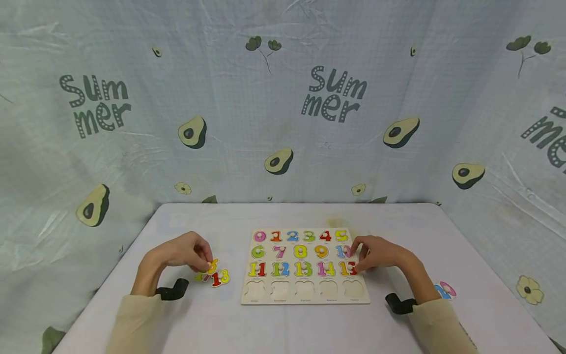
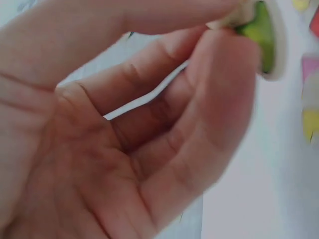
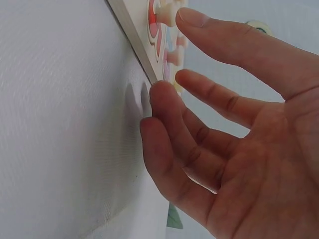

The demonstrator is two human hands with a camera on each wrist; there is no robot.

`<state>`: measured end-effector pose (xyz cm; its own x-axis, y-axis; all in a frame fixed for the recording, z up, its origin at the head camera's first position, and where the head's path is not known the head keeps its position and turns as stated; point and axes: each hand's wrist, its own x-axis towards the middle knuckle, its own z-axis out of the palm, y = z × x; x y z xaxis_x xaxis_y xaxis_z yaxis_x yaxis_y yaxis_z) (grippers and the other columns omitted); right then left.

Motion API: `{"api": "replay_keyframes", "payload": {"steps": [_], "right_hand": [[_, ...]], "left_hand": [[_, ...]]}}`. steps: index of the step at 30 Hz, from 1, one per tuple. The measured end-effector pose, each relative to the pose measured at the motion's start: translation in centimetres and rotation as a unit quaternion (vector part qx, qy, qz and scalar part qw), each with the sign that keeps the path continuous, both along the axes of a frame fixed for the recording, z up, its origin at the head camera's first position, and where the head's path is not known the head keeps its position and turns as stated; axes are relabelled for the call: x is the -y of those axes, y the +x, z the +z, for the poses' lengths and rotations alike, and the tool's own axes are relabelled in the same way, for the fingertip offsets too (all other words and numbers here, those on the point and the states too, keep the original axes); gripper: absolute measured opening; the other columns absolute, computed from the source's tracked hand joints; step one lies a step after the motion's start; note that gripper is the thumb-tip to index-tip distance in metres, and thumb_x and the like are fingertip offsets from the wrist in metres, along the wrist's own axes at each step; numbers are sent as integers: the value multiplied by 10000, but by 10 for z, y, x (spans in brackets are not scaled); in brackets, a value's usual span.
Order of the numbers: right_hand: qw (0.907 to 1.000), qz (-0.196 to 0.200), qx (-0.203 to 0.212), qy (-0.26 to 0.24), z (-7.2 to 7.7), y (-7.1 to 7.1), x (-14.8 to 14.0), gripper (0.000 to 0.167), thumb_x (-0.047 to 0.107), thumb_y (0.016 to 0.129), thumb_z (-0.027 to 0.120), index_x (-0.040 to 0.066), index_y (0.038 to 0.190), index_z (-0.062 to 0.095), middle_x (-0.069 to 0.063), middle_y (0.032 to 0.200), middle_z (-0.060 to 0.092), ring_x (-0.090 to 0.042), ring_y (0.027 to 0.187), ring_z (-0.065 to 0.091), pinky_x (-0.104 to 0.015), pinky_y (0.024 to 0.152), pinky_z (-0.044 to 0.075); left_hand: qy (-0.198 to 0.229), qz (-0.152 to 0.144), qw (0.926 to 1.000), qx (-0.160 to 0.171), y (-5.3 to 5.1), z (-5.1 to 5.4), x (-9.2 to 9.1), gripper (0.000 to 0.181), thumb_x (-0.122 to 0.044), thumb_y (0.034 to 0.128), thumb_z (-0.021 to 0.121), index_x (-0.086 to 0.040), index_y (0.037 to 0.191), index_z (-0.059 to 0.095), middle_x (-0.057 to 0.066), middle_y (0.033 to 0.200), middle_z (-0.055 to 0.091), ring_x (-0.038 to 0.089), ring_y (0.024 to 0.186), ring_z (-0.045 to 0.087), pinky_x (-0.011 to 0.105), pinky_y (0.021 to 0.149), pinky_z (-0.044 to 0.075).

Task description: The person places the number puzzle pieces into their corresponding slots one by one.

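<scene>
My left hand [image 1: 182, 250] pinches a number puzzle piece [image 1: 213, 266] by its knob, over a small pile of loose number pieces [image 1: 216, 280]. In the left wrist view, the held piece [image 2: 267, 42] shows a green face, partly hidden by the fingers. My right hand [image 1: 379, 251] is at the right edge of the wooden number board [image 1: 305, 301], beside the 15 piece [image 1: 347, 268]. The right wrist view has the thumb [image 3: 224, 37] at a knob [image 3: 166, 15] on a red piece, with the other fingers spread apart from it near the board's edge.
Pieces 0 to 15 sit in the board's upper three rows; its bottom row [image 1: 305, 288] shows bare recesses. More loose pieces [image 1: 445, 290] lie by the right forearm. A printed cloth [image 1: 230, 98] hangs behind the white table [image 1: 283, 334].
</scene>
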<state>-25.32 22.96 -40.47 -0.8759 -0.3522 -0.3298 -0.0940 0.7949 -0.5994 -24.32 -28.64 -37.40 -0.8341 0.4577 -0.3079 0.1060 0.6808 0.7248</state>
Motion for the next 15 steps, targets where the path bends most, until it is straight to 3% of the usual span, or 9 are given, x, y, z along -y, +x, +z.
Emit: {"api": "replay_keyframes", "payload": {"steps": [6,12,15], "right_hand": [[9998,-167,118,73,-2,-1,-4,630,198,784,889,81,1313,568,-54,859,606,-186,743,578,-304,674,497],[9998,-97,179,84,-3,-2,-2,739,178,779,888,48,1404,515,-62,890,588,-188,754,567,-303,672,502],[9997,-75,182,115,-3,-1,-3,767,154,780,881,36,1433,495,-68,904,574,-192,761,556,-305,672,498]], "left_hand": [[6,-285,9994,-203,-6,-5,-31,96,-62,813,804,-40,861,724,28,772,695,151,659,598,336,639,566],[-10,-616,9969,-491,-4,-14,-58,88,-71,820,813,-78,819,726,2,761,677,136,659,578,296,621,535],[103,-737,9961,-481,-2,-19,-71,91,-66,817,819,-83,802,731,2,746,677,126,650,587,299,624,557]]}}
